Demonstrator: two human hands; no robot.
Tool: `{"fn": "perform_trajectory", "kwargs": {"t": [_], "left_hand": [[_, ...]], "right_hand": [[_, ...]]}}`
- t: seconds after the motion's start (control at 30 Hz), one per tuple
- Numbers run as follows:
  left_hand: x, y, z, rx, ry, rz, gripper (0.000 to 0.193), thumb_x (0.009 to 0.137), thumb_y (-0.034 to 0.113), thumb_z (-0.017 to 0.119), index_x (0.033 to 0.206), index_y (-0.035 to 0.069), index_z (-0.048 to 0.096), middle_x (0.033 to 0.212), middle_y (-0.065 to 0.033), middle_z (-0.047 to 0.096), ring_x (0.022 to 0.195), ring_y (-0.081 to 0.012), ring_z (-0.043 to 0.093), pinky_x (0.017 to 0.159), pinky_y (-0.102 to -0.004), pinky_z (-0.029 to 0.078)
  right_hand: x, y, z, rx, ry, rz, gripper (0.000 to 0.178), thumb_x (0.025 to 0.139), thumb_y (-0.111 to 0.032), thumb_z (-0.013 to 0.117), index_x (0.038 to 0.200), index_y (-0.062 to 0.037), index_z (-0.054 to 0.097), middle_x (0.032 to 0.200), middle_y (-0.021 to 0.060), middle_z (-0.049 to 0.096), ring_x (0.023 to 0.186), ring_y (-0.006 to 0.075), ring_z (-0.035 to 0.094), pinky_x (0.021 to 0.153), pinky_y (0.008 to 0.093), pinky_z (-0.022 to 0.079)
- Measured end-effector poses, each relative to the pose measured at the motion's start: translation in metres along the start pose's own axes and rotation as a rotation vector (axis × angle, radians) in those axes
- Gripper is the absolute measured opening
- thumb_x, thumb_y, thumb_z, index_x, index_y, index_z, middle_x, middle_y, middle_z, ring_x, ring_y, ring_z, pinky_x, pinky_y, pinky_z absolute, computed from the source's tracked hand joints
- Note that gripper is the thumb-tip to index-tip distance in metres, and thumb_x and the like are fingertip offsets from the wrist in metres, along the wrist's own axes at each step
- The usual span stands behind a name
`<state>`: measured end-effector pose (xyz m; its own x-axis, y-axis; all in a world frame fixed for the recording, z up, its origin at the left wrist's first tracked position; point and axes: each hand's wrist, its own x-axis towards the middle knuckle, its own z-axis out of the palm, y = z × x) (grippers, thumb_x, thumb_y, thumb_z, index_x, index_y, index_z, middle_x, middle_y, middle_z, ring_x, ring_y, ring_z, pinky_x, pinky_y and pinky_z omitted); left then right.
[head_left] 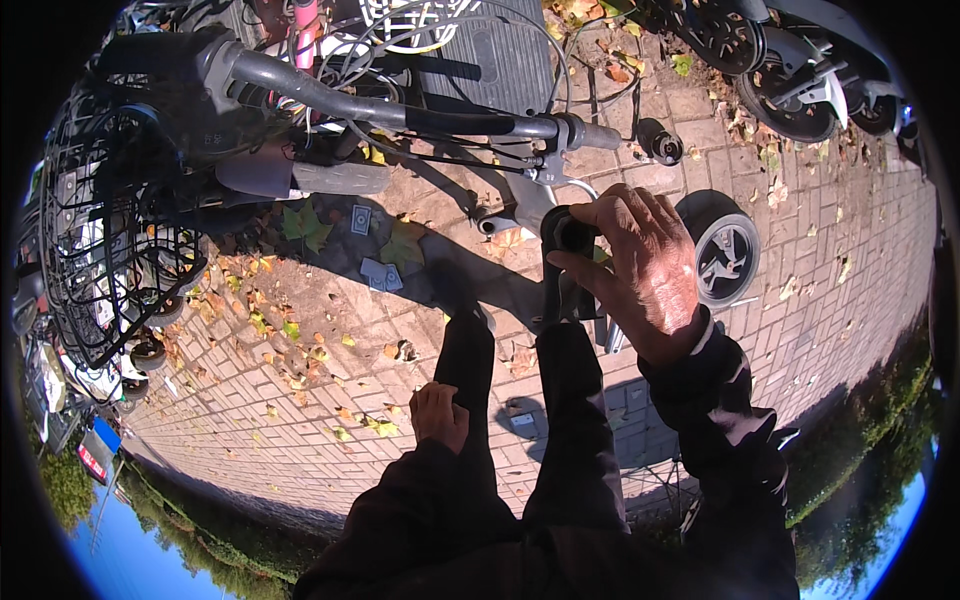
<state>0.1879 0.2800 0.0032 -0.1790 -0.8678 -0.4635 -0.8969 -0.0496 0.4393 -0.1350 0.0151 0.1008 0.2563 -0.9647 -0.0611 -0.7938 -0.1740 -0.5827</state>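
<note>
My right hand (pixel 640 270) is closed on a black round part (pixel 572 232) with a hollow dark middle, pinching its rim between thumb and fingers. What lies under the part is partly hidden by my hand. A small loose wheel (pixel 727 257), with a black tyre and pale spokes, lies just right of that hand. My left hand (pixel 438 415) rests on my left knee with its fingers curled in, and nothing shows in it. Ahead of me a bicycle handlebar (pixel 360 104) runs across, with cables and a brake lever.
A black wire basket (pixel 110 240) stands at the left beside more bikes. Pale cards (pixel 381 276) and fallen leaves lie on the brick paving (pixel 800 290). A black cylindrical piece (pixel 660 142) sits beyond my right hand. Parked scooter wheels (pixel 790 100) line the far right.
</note>
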Motion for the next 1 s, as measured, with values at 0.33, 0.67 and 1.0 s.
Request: {"fn": "perform_trajectory", "kwargs": {"t": [0.33, 0.67, 1.0], "left_hand": [[0.0018, 0.0001, 0.0008, -0.007, -0.018, -0.001, 0.029, 0.074, 0.004, 0.063, 0.103, 0.006, 0.061, 0.104, -0.0130, 0.063, 0.112, -0.0354, 0.058, 0.101, -0.0495, 0.042], [0.0022, 0.0014, 0.0015, -0.016, 0.002, 0.008, 0.030, 0.072, 0.004, 0.063, 0.102, 0.007, 0.062, 0.103, -0.0145, 0.064, 0.109, -0.0356, 0.059, 0.099, -0.0494, 0.043], [0.0020, 0.0008, 0.0030, -0.022, 0.011, -0.006, 0.030, 0.071, 0.002, 0.063, 0.100, 0.007, 0.063, 0.102, -0.0140, 0.065, 0.110, -0.0354, 0.060, 0.100, -0.0485, 0.043]], "right_hand": [[0.0015, -0.0070, 0.0014, 0.049, 0.085, 0.016, 0.043, 0.077, -0.023, 0.084, 0.110, -0.0048, 0.063, 0.091, 0.0101, 0.064, 0.085, 0.0310, 0.063, 0.079, 0.0412, 0.049], [0.0030, -0.0044, -0.0012, -0.026, -0.035, 0.019, 0.049, 0.080, -0.028, 0.082, 0.118, -0.0045, 0.062, 0.095, 0.0119, 0.066, 0.084, 0.0324, 0.064, 0.080, 0.0428, 0.050], [0.0047, -0.0020, -0.0023, -0.062, 0.038, -0.136, 0.050, 0.079, -0.026, 0.085, 0.116, -0.0026, 0.061, 0.091, 0.0134, 0.063, 0.081, 0.0323, 0.064, 0.072, 0.0400, 0.052]]}}
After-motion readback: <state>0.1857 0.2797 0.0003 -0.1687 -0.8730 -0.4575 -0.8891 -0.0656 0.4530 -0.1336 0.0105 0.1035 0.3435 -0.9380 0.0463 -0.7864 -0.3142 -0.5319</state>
